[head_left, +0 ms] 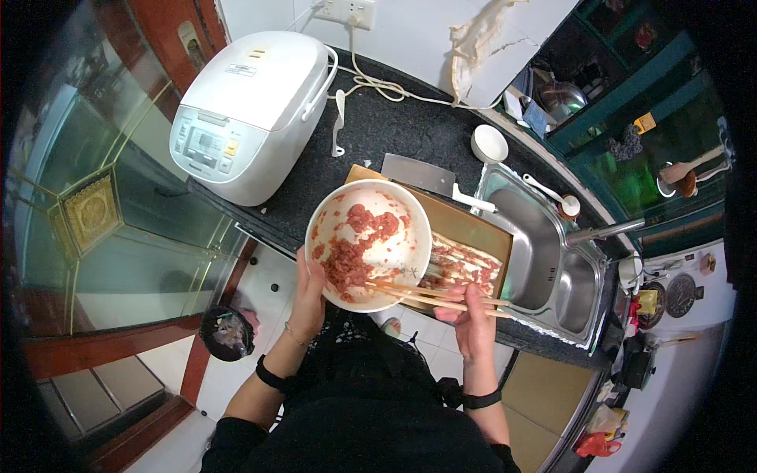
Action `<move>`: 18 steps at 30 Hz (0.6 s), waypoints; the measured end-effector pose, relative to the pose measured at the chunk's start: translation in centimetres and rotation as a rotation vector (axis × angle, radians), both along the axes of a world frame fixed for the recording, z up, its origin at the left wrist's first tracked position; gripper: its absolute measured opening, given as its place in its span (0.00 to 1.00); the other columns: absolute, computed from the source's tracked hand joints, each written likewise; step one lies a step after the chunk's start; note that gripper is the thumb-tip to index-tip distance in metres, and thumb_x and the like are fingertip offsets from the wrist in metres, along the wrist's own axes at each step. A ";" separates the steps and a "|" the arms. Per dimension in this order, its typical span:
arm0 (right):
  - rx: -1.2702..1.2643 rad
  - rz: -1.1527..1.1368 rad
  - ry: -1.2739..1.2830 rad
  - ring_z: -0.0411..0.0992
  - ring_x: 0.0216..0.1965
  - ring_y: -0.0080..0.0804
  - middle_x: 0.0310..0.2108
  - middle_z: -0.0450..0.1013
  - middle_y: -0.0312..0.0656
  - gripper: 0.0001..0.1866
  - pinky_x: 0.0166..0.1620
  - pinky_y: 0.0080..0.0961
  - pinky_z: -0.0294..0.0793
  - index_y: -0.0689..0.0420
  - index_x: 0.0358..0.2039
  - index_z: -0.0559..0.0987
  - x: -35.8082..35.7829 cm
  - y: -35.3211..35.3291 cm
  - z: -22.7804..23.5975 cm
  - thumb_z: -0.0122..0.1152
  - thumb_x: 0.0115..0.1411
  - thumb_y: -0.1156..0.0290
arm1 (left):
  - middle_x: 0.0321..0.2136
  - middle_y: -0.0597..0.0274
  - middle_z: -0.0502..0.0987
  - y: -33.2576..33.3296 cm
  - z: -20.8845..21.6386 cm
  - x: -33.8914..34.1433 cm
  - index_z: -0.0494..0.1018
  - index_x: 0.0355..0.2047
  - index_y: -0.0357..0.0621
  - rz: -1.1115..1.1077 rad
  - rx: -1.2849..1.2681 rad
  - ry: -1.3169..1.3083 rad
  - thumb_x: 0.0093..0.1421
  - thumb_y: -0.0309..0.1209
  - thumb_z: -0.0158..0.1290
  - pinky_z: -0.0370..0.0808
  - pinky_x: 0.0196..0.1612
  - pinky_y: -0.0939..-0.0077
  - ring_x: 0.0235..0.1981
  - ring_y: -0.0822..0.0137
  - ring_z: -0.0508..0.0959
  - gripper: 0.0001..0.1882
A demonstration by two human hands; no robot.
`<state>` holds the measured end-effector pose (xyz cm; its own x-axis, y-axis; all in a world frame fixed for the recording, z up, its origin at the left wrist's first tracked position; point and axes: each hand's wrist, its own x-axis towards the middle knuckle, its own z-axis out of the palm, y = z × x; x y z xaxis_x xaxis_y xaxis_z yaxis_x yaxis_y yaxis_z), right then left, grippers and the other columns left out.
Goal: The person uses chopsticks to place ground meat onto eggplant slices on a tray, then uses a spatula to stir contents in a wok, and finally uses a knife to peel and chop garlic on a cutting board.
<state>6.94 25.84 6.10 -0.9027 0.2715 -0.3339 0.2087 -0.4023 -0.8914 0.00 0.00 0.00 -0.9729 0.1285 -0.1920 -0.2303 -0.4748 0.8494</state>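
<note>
Stretching along the wall, the dark surface (386,126) carries a white rice cooker (252,102) at the left, and at the right a steel sink (527,252) is set in it. Between them lies a shallow brown tray (467,217) with pale strips (461,266) topped by reddish bits. A white bowl (424,225) is held partly above this tray; a cleaver (418,171) lies by its far edge. The left grip (311,285) is clasping the bowl's rim, the right grip (471,317) holds chopsticks (422,296), whose tips touch minced meat (343,262) inside the bowl.
</note>
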 end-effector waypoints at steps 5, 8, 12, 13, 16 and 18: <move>-0.075 -0.173 0.092 0.78 0.23 0.32 0.30 0.77 0.46 0.16 0.28 0.26 0.80 0.61 0.37 0.74 0.7 2.8 0.2 0.47 0.67 0.59 | 0.57 0.56 0.60 -0.8 -0.7 -0.9 0.50 0.61 0.40 0.032 -0.058 0.015 0.68 0.48 0.38 0.55 0.62 0.69 0.59 0.67 0.60 0.30; 0.021 -0.253 0.085 0.78 0.25 0.30 0.29 0.77 0.44 0.16 0.30 0.25 0.79 0.60 0.38 0.74 1.9 6.0 0.2 0.46 0.68 0.59 | 0.59 0.56 0.59 -1.4 -0.2 -0.3 0.49 0.62 0.41 0.091 -0.056 -0.042 0.67 0.49 0.39 0.57 0.63 0.67 0.61 0.64 0.60 0.31; 0.206 -0.268 -0.018 0.77 0.26 0.31 0.30 0.76 0.44 0.17 0.32 0.24 0.78 0.60 0.38 0.73 2.4 7.7 -2.3 0.49 0.66 0.58 | 0.60 0.56 0.58 -2.8 0.1 -0.9 0.47 0.64 0.42 0.161 -0.015 -0.096 0.67 0.51 0.38 0.56 0.63 0.67 0.61 0.64 0.60 0.33; 0.246 -0.273 -0.050 0.77 0.26 0.31 0.31 0.75 0.44 0.17 0.32 0.24 0.78 0.60 0.38 0.73 2.2 7.6 -3.3 0.50 0.66 0.58 | 0.60 0.56 0.58 -3.1 0.1 -1.1 0.47 0.64 0.42 0.144 0.023 -0.049 0.68 0.51 0.37 0.56 0.63 0.67 0.61 0.64 0.60 0.33; 0.369 -0.261 -0.050 0.77 0.25 0.34 0.31 0.75 0.47 0.17 0.29 0.25 0.80 0.66 0.38 0.74 2.3 7.9 -4.5 0.55 0.64 0.61 | 0.61 0.57 0.58 -3.7 0.0 -1.1 0.48 0.64 0.42 0.143 0.025 -0.046 0.68 0.51 0.36 0.56 0.63 0.66 0.61 0.64 0.60 0.33; 0.439 -0.287 -0.052 0.77 0.24 0.34 0.31 0.75 0.47 0.17 0.28 0.25 0.80 0.67 0.37 0.73 2.7 8.2 -4.4 0.57 0.63 0.62 | 0.60 0.57 0.59 -3.7 0.0 -1.0 0.48 0.64 0.42 0.152 0.021 -0.061 0.68 0.51 0.35 0.56 0.63 0.66 0.61 0.64 0.60 0.32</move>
